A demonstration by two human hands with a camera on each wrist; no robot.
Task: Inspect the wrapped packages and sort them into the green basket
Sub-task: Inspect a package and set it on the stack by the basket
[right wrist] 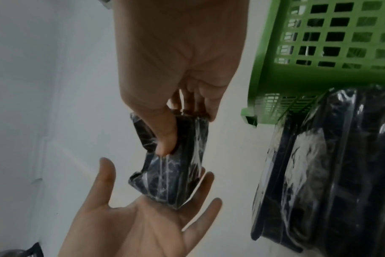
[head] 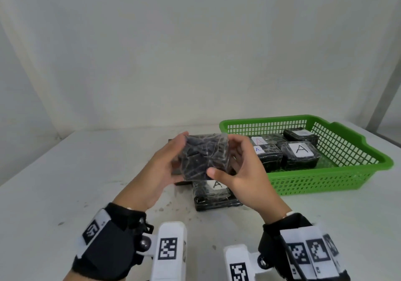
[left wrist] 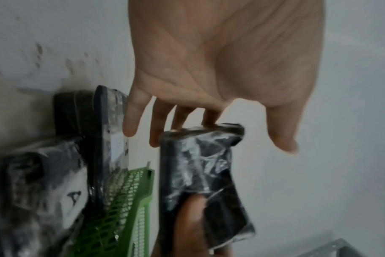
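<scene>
Wrapped package (head: pixel 205 157) off table, pinched in right hand (head: pixel 243 172), left hand (head: pixel 160 168) fingers straight, touching its side.

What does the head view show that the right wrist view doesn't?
Head view only: inside the basket, labelled packages, one with a black A, and another A package on the table under the hands. Right wrist view only: the right hand's thumb pressing the held package's face while the left hand lies open beneath. Both: the held package, both hands, the basket.
</scene>
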